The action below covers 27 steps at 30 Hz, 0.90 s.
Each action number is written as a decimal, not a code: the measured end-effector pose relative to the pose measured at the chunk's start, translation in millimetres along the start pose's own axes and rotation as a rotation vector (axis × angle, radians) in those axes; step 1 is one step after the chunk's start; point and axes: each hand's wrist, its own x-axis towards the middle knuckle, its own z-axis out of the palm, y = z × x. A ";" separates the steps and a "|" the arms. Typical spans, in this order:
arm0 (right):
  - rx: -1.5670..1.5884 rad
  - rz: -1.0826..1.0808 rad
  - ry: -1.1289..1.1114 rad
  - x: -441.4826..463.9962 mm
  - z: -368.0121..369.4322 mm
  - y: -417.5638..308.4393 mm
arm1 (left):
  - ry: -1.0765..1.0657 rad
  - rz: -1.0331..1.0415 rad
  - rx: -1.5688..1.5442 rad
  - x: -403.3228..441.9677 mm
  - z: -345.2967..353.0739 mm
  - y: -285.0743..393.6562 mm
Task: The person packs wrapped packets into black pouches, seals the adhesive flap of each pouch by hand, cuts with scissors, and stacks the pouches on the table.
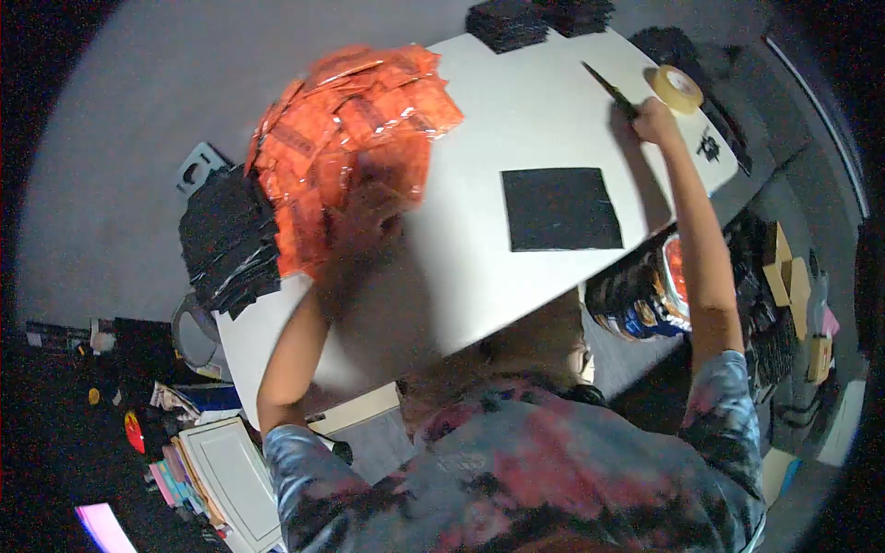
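Observation:
My right hand [654, 123] is closed round the near end of a long, dark, pointed blade [606, 85] at the table's right side. Whether it is a knife or a pair of scissors does not show. My left hand [364, 219], dim and blurred, reaches to the lower part of a heap of shiny orange plastic packets [369, 111]. Its fingers are too smeared to read. Between my arms a flat, black, square packet [562, 210] lies apart from both hands. A roll of tape [678, 89] stands just beyond my right hand.
Black packets [229, 240] are piled left of the orange heap on the white table [479, 286]. More black stacks [507, 23] sit at the far edge. A small black item [708, 146] lies near the right edge. Below the table is a filled round container [636, 295].

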 end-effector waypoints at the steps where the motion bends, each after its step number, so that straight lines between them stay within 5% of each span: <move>1: -0.087 -0.072 -0.042 9.2 2.3 11.5 | 0.036 0.001 0.110 -0.9 -5.0 10.0; 5: -0.181 -0.216 0.102 60.0 44.0 98.4 | -0.081 0.006 0.017 0.6 5.7 -1.8; 15: -0.282 -0.014 -0.010 52.4 -11.3 45.5 | -0.079 -0.092 -0.218 6.2 2.8 9.7; 22: -0.615 0.125 -0.316 48.3 -25.0 -20.1 | -0.081 -0.135 -0.254 2.1 15.4 4.7; 24: -0.484 -0.112 -0.133 48.6 -18.1 -73.0 | -0.092 -0.136 -0.254 2.3 16.2 4.4; 25: -0.287 -0.410 0.059 45.0 -14.8 -107.8 | -0.086 -0.135 -0.252 3.2 16.3 3.7; 27: 0.014 -0.546 0.101 50.4 3.6 -183.7 | -0.087 -0.137 -0.256 2.1 15.9 4.8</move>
